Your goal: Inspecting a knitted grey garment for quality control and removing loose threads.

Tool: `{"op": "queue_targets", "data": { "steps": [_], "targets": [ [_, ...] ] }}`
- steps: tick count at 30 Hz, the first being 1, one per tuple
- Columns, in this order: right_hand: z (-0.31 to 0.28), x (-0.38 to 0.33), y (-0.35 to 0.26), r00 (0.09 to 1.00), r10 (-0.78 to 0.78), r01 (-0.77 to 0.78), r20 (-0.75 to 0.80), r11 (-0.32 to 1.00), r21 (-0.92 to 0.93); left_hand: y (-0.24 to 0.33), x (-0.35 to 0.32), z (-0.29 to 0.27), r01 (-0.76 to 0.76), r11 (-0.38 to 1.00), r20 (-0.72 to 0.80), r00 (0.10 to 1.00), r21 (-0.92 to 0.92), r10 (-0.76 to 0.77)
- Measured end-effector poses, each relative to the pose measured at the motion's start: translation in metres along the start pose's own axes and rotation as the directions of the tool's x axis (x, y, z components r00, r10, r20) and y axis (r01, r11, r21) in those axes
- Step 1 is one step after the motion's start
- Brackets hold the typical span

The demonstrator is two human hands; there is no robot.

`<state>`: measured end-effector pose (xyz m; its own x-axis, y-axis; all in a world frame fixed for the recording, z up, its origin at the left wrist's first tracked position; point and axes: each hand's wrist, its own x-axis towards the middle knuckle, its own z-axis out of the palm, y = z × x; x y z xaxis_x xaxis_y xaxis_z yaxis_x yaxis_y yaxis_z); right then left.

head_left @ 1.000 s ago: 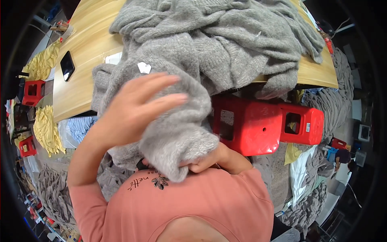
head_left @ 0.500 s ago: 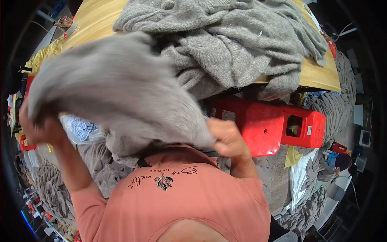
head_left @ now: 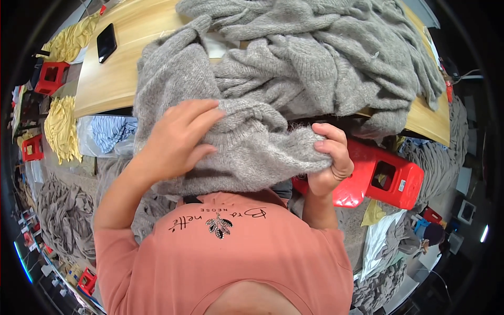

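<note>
A grey fuzzy knit garment [head_left: 252, 163], perhaps a sweater, lies bunched over my lap and up onto the table edge. My left hand [head_left: 176, 139] rests on its upper left part, palm down, fingers stretched and thumb apart. At the garment's right end, my right hand [head_left: 332, 160] grips a gathered edge between thumb and curled fingers. Beyond it, a large heap of similar grey knitwear [head_left: 325, 63] covers the table's middle and right, touching the piece in my hands.
On the wooden table [head_left: 126, 58] lies a black phone [head_left: 106, 43] at the left. Red plastic stools [head_left: 396, 178] stand at right below the table edge. Yellow garments [head_left: 63, 128] and a bag with blue striped cloth [head_left: 111, 131] are at left; grey garment piles [head_left: 63, 215] lie on the floor.
The garment was blurred in mid-swing, raised toward the left; now it has come down over my lap and table edge. My left hand has moved right and let its edge go.
</note>
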<state>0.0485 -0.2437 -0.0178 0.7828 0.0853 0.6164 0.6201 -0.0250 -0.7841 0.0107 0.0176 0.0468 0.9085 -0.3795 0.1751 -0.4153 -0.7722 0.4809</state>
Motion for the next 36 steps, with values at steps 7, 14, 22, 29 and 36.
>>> {"op": "queue_targets", "data": {
  "steps": [7, 14, 22, 29, 36],
  "targets": [
    [-0.009, 0.000, -0.012, 0.987, 0.126, -0.129, 0.099, 0.991, 0.028, -0.013, -0.009, 0.002, -0.190, 0.976, 0.171, 0.970, 0.104, 0.170],
    [0.033, -0.020, -0.018, 0.861, 0.266, -0.408, 0.433, 0.870, 0.276, 0.016, -0.048, -0.008, 0.156, 0.988, -0.504, 0.853, -0.005, -0.137],
    [0.060, -0.012, -0.028, 0.721, -0.255, 0.089, 0.645, 0.956, 0.279, 0.043, -0.034, 0.032, 0.474, -0.244, 0.532, 0.768, -0.846, -0.356],
    [0.036, -0.004, 0.003, 0.933, 0.006, 0.116, 0.359, 0.940, -0.319, 0.011, -0.070, 0.010, 0.120, 0.074, 0.036, 0.722, -0.990, -0.691],
    [0.045, -0.045, 0.060, 0.542, 0.637, -0.618, 0.548, 0.744, -0.254, 0.047, -0.013, -0.106, 0.361, 0.807, -0.783, 0.255, -0.467, -0.567]
  ]
}}
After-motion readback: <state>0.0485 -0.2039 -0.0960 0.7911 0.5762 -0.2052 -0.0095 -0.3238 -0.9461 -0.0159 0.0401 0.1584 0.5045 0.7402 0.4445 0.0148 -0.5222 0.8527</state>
